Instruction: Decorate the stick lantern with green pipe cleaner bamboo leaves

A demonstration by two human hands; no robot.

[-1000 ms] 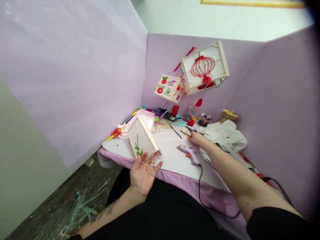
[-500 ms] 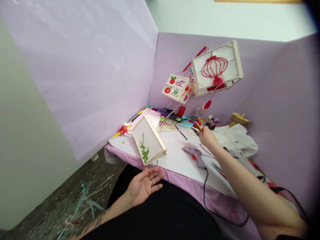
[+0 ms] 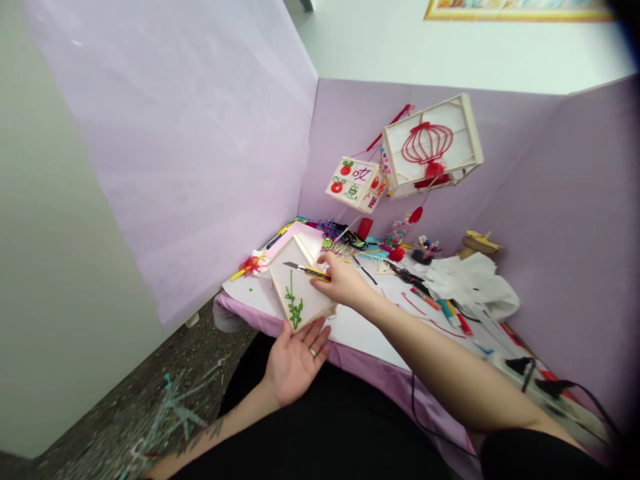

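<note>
A box-shaped lantern frame (image 3: 300,293) with pale panels stands tilted at the table's front edge, a green plant shape (image 3: 294,308) on its near panel. Over that panel, my right hand (image 3: 343,281) is closed round a yellow craft knife (image 3: 314,272), its blade pointing left. Palm up, my left hand (image 3: 296,360) lies at the frame's lower corner with fingers spread and nothing in it; whether it touches the frame is unclear.
Two decorated lanterns (image 3: 356,185) (image 3: 431,148) hang at the back. Pliers (image 3: 400,272), markers (image 3: 447,312), white cloth (image 3: 470,283) and a power strip (image 3: 565,403) lie to the right. Sticks and pipe cleaners are at the back. A black cable hangs over the front edge.
My right hand has moved left with the knife, from the back right of the table to over the frame. My left hand has risen closer to the frame's lower corner.
</note>
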